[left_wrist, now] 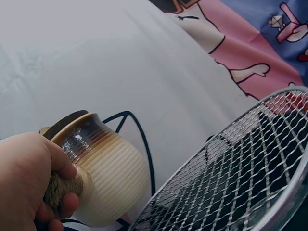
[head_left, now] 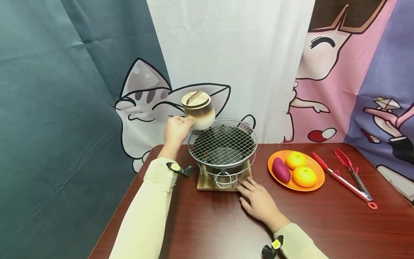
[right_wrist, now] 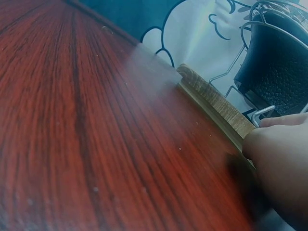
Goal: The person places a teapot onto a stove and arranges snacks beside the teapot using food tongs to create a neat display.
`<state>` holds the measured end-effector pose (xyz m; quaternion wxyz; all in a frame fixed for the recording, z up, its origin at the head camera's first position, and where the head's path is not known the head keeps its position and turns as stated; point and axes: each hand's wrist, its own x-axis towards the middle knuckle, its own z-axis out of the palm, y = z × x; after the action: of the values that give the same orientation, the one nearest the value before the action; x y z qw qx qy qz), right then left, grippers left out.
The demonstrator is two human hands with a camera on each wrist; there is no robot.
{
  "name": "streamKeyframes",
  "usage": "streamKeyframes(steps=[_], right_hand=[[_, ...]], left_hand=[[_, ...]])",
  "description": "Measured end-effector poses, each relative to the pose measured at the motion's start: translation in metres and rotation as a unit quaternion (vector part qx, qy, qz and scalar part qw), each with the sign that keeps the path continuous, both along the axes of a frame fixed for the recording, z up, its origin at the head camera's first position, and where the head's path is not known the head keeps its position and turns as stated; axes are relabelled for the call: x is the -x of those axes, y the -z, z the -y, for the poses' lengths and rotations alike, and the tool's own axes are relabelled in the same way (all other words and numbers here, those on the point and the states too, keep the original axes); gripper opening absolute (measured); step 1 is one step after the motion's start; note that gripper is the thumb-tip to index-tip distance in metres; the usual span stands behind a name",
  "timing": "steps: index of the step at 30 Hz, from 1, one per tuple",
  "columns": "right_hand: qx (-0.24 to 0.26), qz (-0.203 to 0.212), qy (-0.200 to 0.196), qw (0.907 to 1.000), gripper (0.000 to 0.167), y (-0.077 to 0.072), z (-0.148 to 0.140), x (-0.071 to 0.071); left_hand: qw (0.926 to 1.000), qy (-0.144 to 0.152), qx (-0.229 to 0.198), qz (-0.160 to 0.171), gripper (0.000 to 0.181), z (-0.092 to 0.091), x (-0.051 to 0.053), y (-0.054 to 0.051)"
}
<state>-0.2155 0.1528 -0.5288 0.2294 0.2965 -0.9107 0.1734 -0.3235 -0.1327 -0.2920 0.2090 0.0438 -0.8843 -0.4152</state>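
Observation:
My left hand [head_left: 177, 131] grips the side handle of a small ribbed ceramic teapot [head_left: 201, 116] with a flat wooden lid [head_left: 195, 99]. The pot hangs in the air over the left rim of a round grill; in the left wrist view the handle [left_wrist: 62, 188] looks wrapped in cord. A wire mesh [head_left: 223, 142] tops the grill's dark bowl, which stands in a wire frame on a square wooden board [head_left: 207, 182]. At the board's front right, my right hand [head_left: 260, 203] lies with its fingers extended, touching the edge of the board [right_wrist: 221, 103].
An orange plate [head_left: 302, 187] with two oranges [head_left: 304, 176] and a purple sweet potato [head_left: 281, 170] sits right of the grill. Red-tipped tongs [head_left: 352, 172] lie beyond it on the brown table [head_left: 207, 223]. A printed curtain [head_left: 252, 61] hangs close behind the table.

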Motion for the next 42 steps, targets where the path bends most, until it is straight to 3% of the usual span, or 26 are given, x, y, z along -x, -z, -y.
streamKeyframes(steps=[13,22,32,42], right_hand=[[0.004,-0.004,-0.002,1.0000,0.045,-0.001,0.002,-0.001],[0.010,-0.007,-0.006,0.9999,0.046,0.001,0.002,-0.002],[0.011,-0.014,-0.007,0.9998,0.045,0.003,0.000,-0.001],[-0.003,-0.001,0.003,1.0000,0.047,0.000,-0.001,-0.001]], left_hand=[[0.9998,0.022,0.001,0.000,0.033,-0.017,0.001,0.008],[0.9994,0.029,0.014,-0.014,0.032,-0.020,0.000,0.017],[0.9995,0.031,0.004,-0.003,0.033,-0.021,0.001,0.027],[0.9982,0.041,0.042,0.010,0.036,-0.020,0.005,0.032]])
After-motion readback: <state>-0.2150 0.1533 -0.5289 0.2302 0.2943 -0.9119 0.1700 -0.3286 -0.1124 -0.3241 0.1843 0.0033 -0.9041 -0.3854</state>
